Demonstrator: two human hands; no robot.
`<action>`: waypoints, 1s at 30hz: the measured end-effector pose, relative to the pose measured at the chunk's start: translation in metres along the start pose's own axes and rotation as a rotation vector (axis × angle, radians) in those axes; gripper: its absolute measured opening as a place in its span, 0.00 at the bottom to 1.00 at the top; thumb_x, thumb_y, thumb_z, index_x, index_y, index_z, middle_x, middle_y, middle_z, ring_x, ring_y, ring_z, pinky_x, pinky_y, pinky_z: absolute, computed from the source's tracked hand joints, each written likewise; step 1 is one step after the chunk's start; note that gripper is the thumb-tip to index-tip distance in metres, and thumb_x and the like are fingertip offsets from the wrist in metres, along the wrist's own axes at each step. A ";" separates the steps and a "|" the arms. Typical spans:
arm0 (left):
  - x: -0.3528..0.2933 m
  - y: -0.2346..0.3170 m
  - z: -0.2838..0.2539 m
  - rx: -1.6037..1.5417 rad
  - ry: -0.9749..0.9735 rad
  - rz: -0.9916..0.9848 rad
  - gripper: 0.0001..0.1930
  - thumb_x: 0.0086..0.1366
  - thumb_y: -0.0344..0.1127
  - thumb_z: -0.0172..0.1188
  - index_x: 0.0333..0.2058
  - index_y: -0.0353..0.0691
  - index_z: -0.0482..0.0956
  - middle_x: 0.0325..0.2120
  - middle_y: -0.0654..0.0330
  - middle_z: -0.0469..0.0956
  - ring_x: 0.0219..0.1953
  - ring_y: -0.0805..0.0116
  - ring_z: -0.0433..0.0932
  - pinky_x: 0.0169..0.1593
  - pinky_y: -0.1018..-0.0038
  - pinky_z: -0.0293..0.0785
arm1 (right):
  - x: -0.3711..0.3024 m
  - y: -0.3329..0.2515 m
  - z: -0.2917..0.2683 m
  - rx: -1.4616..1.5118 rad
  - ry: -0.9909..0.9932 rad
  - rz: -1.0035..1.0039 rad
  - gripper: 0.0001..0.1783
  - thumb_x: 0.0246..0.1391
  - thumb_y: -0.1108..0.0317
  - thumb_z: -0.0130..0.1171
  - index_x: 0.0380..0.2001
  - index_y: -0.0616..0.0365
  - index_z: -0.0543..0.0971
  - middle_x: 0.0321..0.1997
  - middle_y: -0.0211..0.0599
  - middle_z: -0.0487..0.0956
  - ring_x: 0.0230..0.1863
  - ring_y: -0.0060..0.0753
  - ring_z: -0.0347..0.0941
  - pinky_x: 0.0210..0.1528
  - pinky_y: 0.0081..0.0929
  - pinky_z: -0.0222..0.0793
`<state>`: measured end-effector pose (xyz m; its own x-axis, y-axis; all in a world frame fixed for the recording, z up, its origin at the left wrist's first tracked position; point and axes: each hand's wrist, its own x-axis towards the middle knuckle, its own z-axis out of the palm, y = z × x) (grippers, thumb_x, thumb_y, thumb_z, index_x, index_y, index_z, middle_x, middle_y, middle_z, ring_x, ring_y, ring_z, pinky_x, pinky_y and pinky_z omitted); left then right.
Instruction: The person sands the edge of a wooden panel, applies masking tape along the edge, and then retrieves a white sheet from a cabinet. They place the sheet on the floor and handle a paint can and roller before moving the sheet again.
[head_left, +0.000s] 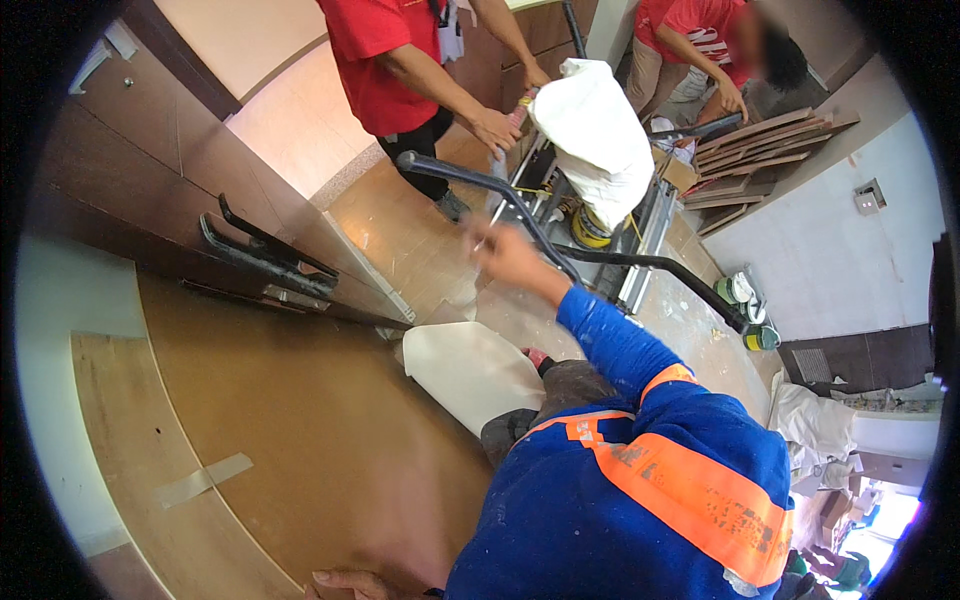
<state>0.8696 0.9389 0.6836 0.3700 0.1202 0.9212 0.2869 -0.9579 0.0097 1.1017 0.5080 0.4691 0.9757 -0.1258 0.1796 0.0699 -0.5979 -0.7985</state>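
My right hand (512, 258), in a blue sleeve, reaches forward beside the black tubular handle (497, 188) of a trolley. It is smeared by motion, so whether the fingers hold anything does not show. Low at the left, my left hand (350, 582) is mostly cut off by the picture edge; its visible fingers are stretched out, over a brown board (300, 430). Between the board and the trolley is a cream, sheet-like piece (470, 372), close to dark grey trouser legs (575, 388). The trolley carries a full white sack (595, 135), with a yellow-and-black tub (590, 228) below it.
A dark brown door (150, 190) with black pull handles (265, 250) stands at the left. A person in red (375, 60) grips the trolley's far side; another person in red (690, 45) bends near stacked wood planks (755, 155). Green-and-white buckets (750, 310) line the right wall.
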 end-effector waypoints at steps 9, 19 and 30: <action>0.000 0.000 -0.021 -0.002 -0.043 0.022 0.14 0.60 0.51 0.75 0.33 0.49 0.87 0.49 0.56 0.80 0.49 0.58 0.75 0.57 0.59 0.67 | 0.108 -0.103 -0.157 0.424 0.280 0.005 0.40 0.61 0.67 0.64 0.70 0.71 0.61 0.36 0.39 0.87 0.33 0.22 0.81 0.37 0.24 0.77; -0.002 -0.004 -0.027 0.562 -0.073 0.261 0.16 0.63 0.52 0.73 0.38 0.46 0.86 0.53 0.51 0.79 0.52 0.53 0.75 0.58 0.50 0.68 | -0.086 0.002 -0.004 0.228 -1.103 0.184 0.26 0.63 0.57 0.65 0.57 0.65 0.81 0.38 0.39 0.87 0.39 0.29 0.81 0.46 0.32 0.77; 0.000 -0.024 0.083 0.792 -0.013 0.183 0.22 0.61 0.61 0.71 0.46 0.55 0.84 0.55 0.62 0.80 0.56 0.60 0.78 0.64 0.55 0.68 | -0.027 0.102 0.151 -0.040 -1.023 0.260 0.18 0.50 0.54 0.71 0.39 0.54 0.87 0.38 0.44 0.87 0.37 0.49 0.84 0.40 0.43 0.77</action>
<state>0.9358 0.9833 0.6512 0.4806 -0.0131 0.8768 0.7590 -0.4945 -0.4235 1.1141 0.5696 0.2957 0.6714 0.4623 -0.5792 -0.1554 -0.6763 -0.7200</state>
